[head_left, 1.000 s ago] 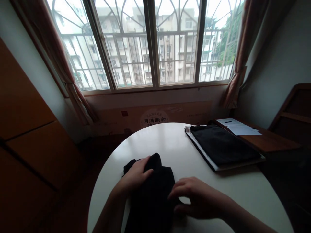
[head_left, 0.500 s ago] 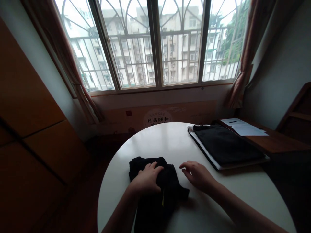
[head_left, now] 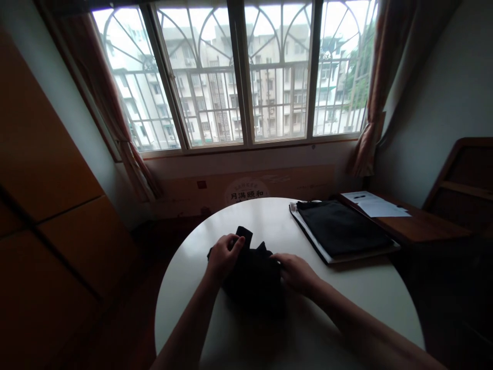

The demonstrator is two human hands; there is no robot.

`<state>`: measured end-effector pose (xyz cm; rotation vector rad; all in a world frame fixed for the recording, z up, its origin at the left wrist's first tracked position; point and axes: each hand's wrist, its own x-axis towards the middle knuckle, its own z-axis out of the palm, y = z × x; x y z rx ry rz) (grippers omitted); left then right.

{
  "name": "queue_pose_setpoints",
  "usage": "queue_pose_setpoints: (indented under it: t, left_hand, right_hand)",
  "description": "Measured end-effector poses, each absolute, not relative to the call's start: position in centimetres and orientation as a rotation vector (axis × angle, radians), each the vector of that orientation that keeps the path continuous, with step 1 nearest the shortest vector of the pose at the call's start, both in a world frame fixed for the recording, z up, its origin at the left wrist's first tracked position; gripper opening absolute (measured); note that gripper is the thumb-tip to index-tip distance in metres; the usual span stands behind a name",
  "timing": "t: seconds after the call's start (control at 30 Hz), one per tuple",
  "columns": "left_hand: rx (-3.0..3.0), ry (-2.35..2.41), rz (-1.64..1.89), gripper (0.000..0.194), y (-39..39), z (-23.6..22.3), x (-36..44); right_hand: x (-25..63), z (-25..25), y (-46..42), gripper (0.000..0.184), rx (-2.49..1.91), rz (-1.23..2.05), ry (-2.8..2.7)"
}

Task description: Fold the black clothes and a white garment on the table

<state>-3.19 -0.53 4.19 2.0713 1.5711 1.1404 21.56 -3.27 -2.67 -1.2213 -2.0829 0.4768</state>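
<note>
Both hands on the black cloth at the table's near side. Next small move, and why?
Probably draw the two hands apart to pull the black cloth flat on the round table. The left hand pinches its upper left edge and the right hand grips its right side, while the cloth sits bunched and lumpy between them, with a corner sticking up.
</note>
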Motion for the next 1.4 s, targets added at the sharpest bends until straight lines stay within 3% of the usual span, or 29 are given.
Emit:
queue_pose_setpoints:
  t: [0.27, 0.4, 0.5, 0.6, 0.7, 0.77, 0.83, 0.97, 1.07, 1.4]
  left_hand:
    - [2.422, 1.692, 1.791, 0.035, 0.1, 14.4, -7.5]
    - [2.447, 1.848, 2.125, 0.031, -0.4, 20.2, -10.3]
    - [2.631, 2.004, 2.095, 0.034, -0.9, 21.4, -11.5]
    - [2.693, 2.341, 1.593, 0.037, -1.0, 19.7, -12.1]
    - [2.368, 2.754, 0.648, 0.039, -0.4, 16.4, -12.3]
    - [2.191, 2.743, 0.079, 0.041, 0.1, 13.9, -12.2]
    - [2.296, 2.461, -0.179, 0.045, 0.2, 11.4, -11.4]
    - [2.548, 1.71, -0.12, 0.084, -0.1, 7.3, -8.1]
    - [2.528, 1.516, -0.118, 0.108, 0.3, 4.9, -5.3]
    - [2.747, 1.015, 0.011, 0.115, 0.9, 0.4, 3.0]
  right_hand:
    - [28.4, -0.3, -0.8, 0.031, -1.078, 0.067, -1.252]
    - [29.8, 1.0, -1.2, 0.025, -0.915, 0.219, -0.865]
    - [29.4, 1.6, -2.1, 0.027, -0.773, 0.209, -0.867]
    - [28.5, 1.7, -2.8, 0.032, -0.753, 0.173, -1.034]
    - [27.9, 1.4, -2.4, 0.026, -0.854, 0.207, -1.131]
    - [27.8, 1.0, -1.7, 0.023, -0.932, 0.237, -1.178]
    - [27.8, 0.5, -1.1, 0.025, -0.983, 0.211, -1.237]
    - [27.5, 0.2, -0.9, 0.029, -1.01, 0.081, -1.322]
    - [26.9, 0.3, -1.6, 0.028, -0.987, 0.061, -1.398]
    - [24.4, -0.5, -2.9, 0.02, -0.919, 0.357, -1.68]
